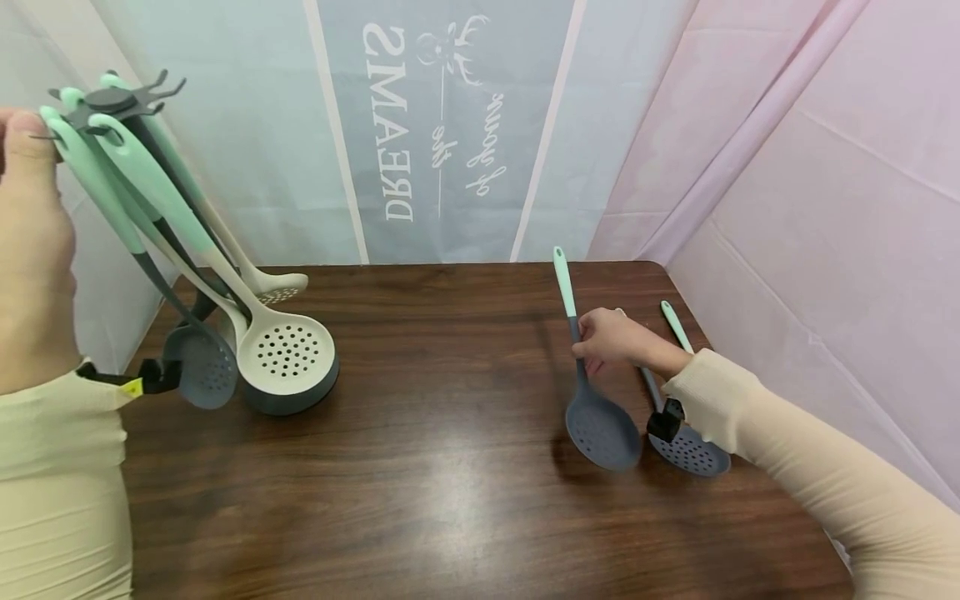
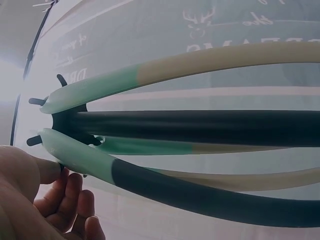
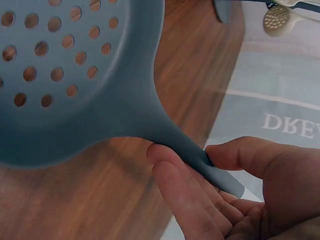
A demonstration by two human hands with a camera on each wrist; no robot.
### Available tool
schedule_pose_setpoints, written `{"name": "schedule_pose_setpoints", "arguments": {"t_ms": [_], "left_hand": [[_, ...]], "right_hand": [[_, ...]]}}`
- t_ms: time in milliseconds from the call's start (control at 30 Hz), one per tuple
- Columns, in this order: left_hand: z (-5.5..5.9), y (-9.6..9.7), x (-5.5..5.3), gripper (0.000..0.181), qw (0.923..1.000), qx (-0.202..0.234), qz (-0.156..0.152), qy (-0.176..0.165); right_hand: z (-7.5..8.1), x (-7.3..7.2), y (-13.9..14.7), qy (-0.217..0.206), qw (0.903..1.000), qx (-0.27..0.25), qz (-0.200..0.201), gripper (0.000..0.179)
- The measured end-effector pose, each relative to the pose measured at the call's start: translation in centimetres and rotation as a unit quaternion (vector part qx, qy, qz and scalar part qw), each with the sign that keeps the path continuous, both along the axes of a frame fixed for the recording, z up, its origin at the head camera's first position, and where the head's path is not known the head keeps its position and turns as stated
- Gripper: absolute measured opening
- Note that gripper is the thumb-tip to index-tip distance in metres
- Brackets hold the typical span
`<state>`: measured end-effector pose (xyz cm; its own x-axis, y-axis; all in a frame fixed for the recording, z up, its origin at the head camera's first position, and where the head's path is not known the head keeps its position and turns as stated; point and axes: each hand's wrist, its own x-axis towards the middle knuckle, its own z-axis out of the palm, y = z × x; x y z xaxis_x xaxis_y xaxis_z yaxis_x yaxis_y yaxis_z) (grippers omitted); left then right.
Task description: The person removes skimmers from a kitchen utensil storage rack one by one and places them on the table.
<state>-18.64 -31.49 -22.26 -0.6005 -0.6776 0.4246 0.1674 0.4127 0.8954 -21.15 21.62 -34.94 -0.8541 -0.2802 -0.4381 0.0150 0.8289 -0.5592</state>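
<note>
My left hand (image 1: 33,225) is at the top of a revolving utensil stand (image 1: 112,102), pinching the end of a hook beside a mint handle (image 2: 80,157). Mint-handled utensils hang around the stand, among them a cream skimmer (image 1: 288,354) and a grey perforated one (image 1: 202,371). At the right, my right hand (image 1: 603,337) grips a grey skimmer (image 1: 603,433) by the dark lower part of its handle, thumb on one side and fingers on the other. Its mint handle end points to the back, and its perforated head slants close over the table.
Another grey perforated skimmer (image 1: 690,454) lies on the brown wooden table (image 1: 435,500), partly under my right forearm. A mint handle (image 1: 677,325) shows beyond the sleeve. Behind the table hangs a pale blue curtain (image 1: 450,233) with mirrored lettering; pinkish cloth (image 1: 825,250) hangs at the right.
</note>
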Motion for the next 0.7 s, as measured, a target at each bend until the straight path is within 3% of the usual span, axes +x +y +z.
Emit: {"name": "schedule_pose_setpoints", "arguments": {"t_ms": [100, 200, 433, 700], "left_hand": [[-0.3, -0.2, -0.2, 0.02, 0.9998, -0.018, 0.004, -0.001], [-0.2, 0.0, 0.0, 0.024, 1.0, -0.009, 0.001, -0.001], [-0.3, 0.5, 0.3, 0.025, 0.9962, -0.081, 0.017, 0.026], [-0.6, 0.0, -0.3, 0.023, 0.9963, -0.082, 0.015, 0.022]], "right_hand": [[-0.9, 0.0, 0.6, -0.01, 0.9999, 0.01, 0.003, 0.012], [-2.1, 0.1, 1.2, -0.021, 0.9996, 0.021, -0.003, 0.011], [-4.7, 0.5, 2.3, -0.04, 0.9984, 0.039, -0.003, 0.021], [-6.2, 0.7, 3.6, -0.059, 0.9961, 0.05, -0.043, 0.023]]}}
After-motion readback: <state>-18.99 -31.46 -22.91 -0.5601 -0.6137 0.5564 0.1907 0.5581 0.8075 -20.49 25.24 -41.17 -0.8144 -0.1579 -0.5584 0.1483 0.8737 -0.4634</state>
